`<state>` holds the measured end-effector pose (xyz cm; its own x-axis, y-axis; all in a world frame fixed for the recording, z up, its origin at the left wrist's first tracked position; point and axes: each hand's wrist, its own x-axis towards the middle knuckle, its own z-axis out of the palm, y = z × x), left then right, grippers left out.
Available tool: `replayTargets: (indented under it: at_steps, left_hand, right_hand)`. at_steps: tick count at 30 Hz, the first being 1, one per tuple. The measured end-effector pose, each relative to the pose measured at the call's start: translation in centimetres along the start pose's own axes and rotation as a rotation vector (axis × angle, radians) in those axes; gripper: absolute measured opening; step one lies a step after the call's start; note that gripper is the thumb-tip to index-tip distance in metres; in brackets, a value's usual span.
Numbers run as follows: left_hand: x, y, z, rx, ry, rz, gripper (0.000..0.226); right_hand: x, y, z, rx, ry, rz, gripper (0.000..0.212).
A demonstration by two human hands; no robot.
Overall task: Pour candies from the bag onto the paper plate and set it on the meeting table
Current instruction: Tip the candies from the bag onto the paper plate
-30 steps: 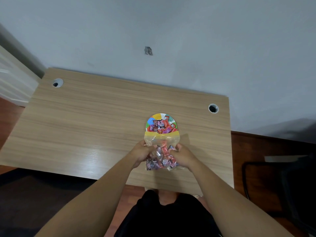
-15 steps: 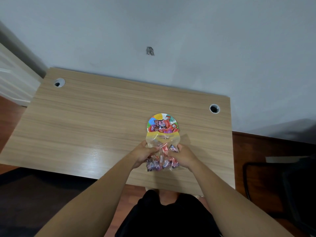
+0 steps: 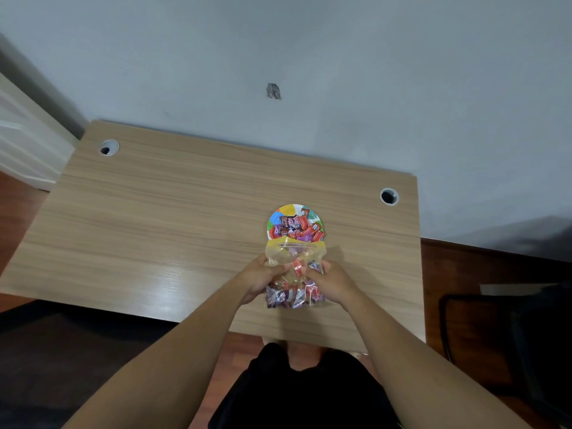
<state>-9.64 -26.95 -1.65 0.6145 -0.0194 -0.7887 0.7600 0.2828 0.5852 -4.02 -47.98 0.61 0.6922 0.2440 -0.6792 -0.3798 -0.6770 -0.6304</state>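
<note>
Gripping from both sides, the left hand (image 3: 259, 278) and the right hand (image 3: 330, 281) are closed on the clear bag (image 3: 294, 274), each pinching a flank of the plastic about midway along its length. The bag is held just above the wooden desk (image 3: 154, 227), close to the near edge. Its long axis runs straight away from the body: the bulging closed end, packed with wrapped candies (image 3: 291, 297), is nearest, and the yellow-banded mouth (image 3: 295, 244) points to the far side. Whether the mouth is fully parted cannot be told. Just beyond it, directly on that same axis, the paper plate (image 3: 286, 212) is seen lying on the desk, already bearing a heap of sweets; the bag's mouth overlaps the plate's near rim. Both hands lie equally near the plate, which is straight ahead of them. The coming move is judged to turn on raising the near end so the contents slide forward along this line.
</note>
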Motion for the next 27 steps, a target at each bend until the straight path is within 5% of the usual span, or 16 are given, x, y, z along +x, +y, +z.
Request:
replayTargets:
  at_steps: [9,15,20,27]
  left_hand:
    - [0.34,-0.09,-0.27,-0.005,-0.012,0.017,0.046]
    - [0.32,-0.27,-0.49,-0.032,-0.024,0.014,0.048]
    - [0.02,0.11,-0.56,-0.041,-0.028,0.034,0.06]
    - [0.21,0.23,-0.23,0.001,-0.018,0.03,0.057]
  right_hand:
    - [-0.36,-0.46,-0.27,0.007,-0.029,-0.025,0.03]
    - [-0.06,-0.47,0.03,0.03,-0.032,-0.031,0.039]
    - [-0.13,-0.29,-0.34,0.018,-0.016,-0.024,0.017]
    - [-0.41,-0.3,-0.43,0.044,-0.03,-0.072,0.047]
